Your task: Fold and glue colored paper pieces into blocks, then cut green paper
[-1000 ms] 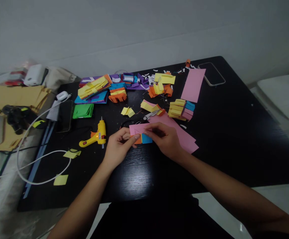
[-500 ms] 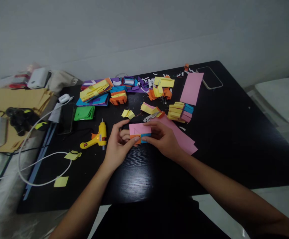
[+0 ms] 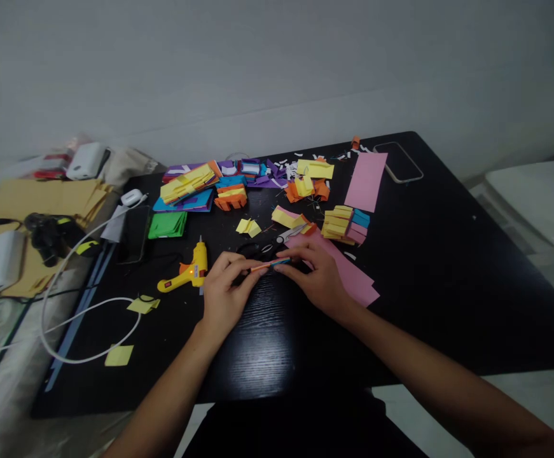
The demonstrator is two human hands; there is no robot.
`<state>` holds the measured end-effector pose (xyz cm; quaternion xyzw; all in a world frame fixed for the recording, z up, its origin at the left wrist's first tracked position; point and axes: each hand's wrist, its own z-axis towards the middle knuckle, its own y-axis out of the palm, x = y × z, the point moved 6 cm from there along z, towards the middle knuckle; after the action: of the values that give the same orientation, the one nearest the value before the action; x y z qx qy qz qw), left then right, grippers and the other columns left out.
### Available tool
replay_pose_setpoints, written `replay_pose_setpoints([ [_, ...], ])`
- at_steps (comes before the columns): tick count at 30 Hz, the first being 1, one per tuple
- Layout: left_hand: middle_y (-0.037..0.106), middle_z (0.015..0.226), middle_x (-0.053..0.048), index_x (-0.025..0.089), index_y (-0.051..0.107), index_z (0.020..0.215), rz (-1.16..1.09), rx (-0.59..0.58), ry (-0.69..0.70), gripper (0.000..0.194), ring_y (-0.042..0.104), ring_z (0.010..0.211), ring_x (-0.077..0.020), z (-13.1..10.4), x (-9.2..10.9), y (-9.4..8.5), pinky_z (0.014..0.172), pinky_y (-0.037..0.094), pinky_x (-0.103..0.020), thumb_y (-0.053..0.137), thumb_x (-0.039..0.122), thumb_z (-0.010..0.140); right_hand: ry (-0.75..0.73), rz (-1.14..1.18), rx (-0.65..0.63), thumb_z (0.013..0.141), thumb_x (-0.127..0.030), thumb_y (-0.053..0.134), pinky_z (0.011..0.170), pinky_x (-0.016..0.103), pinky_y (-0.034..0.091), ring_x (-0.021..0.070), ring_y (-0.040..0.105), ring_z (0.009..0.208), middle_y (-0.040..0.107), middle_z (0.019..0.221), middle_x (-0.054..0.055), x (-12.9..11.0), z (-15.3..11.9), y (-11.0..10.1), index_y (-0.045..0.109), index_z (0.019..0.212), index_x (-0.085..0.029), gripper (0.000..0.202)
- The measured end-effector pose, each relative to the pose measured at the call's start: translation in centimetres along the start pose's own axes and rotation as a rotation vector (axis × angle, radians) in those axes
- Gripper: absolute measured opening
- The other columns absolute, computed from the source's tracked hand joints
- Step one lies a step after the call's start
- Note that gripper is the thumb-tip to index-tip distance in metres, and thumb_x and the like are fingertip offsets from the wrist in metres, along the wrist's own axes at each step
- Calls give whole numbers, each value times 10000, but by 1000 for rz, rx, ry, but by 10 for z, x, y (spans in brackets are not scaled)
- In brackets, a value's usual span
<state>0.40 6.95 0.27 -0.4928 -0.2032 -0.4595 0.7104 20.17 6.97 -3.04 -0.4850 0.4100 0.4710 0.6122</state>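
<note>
In from the near edge of the table (image 3: 439, 267), a paper piece (image 3: 270, 264) is bridging the left hand (image 3: 226, 287), which is pinching its orange end, and the right hand (image 3: 318, 273), pinching its blue end.

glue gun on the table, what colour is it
The glue gun is mostly yellow, seen in the head view.

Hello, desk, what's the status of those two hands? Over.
Left hand and right hand: both pinching one small paper piece, seen edge-on, orange and blue. Scissors close, just beyond. Pink paper beside right hand. Over.
</note>
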Motion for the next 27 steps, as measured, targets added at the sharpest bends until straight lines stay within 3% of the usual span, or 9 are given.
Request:
replay_pose_setpoints([
  [2, 644, 823, -16, 273, 812, 953, 45, 60, 40, 67, 619, 773, -173, 0, 3, -3, 679, 508, -297, 795, 302, 895, 54, 44, 9, 821, -381, 864, 797, 394, 584, 208, 653, 818, 686, 880, 22, 3, 1, 1, 795, 1053, -281, 262],
  [5, 638, 783, -8, 261, 788, 952, 91, 65, 157, 55, 606, 740, -169, -4, 7, -1, 670, 488, -304, 761, 229, 916, 208, 356, -121, 826, -418, 841, 806, 396, 623, 197, 681, 821, 686, 877, 5, 9, -1, 14, 723, 1150, -265, 377],
  [8, 669, 770, -21, 239, 754, 982, 154, -44, 264, 96, 603, 725, -179, -11, 9, 11, 689, 491, -329, 694, 172, 950, 335, 611, -193, 772, -404, 877, 854, 401, 649, 208, 721, 948, 723, 1019, 14, 13, -4, 24, 673, 1174, -270, 470],
  [12, 723, 918, -64, 235, 718, 1118, 206, -277, 314, 183, 644, 834, -215, -19, 21, 27, 778, 538, -369, 608, 167, 989, 387, 576, -135, 766, -332, 864, 779, 345, 649, 188, 727, 908, 729, 1011, 6, 20, -4, 21, 665, 1155, -271, 440],
  [14, 739, 1056, -77, 242, 673, 1222, 172, -385, 323, 265, 670, 947, -229, -21, 29, 24, 872, 556, -394, 589, 151, 987, 374, 538, -100, 770, -307, 845, 737, 330, 637, 183, 723, 863, 723, 977, 4, 23, -2, 17, 658, 1157, -268, 432],
  [16, 731, 1124, -77, 249, 629, 1276, 177, -394, 265, 341, 673, 1032, -245, -17, 28, 8, 934, 553, -420, 577, 121, 964, 356, 516, -64, 757, -291, 843, 740, 333, 627, 189, 723, 863, 714, 935, 1, 25, 0, 14, 640, 1131, -263, 427],
  [22, 629, 1281, -169, 187, 619, 1183, 710, -125, -53, 432, 589, 1223, -381, -7, -40, -78, 1044, 477, -576, 529, 55, 782, 333, 539, -41, 690, -290, 887, 765, 340, 603, 183, 723, 836, 695, 864, -34, 25, 1, 15, 540, 994, -278, 462],
  [24, 575, 1358, -204, 163, 604, 1233, 839, -142, -159, 469, 548, 1269, -427, -9, -66, -92, 1025, 474, -598, 554, 112, 770, 328, 554, -45, 698, -299, 888, 722, 326, 589, 170, 709, 767, 673, 815, -58, 23, 0, 16, 498, 977, -289, 480],
  [27, 582, 1344, -215, 144, 611, 1247, 894, -243, -238, 455, 574, 1197, -436, -15, -91, -94, 972, 499, -585, 570, 202, 798, 268, 522, -45, 724, -297, 875, 695, 307, 567, 145, 660, 702, 620, 758, -74, 18, 1, 15, 500, 885, -273, 409],
])
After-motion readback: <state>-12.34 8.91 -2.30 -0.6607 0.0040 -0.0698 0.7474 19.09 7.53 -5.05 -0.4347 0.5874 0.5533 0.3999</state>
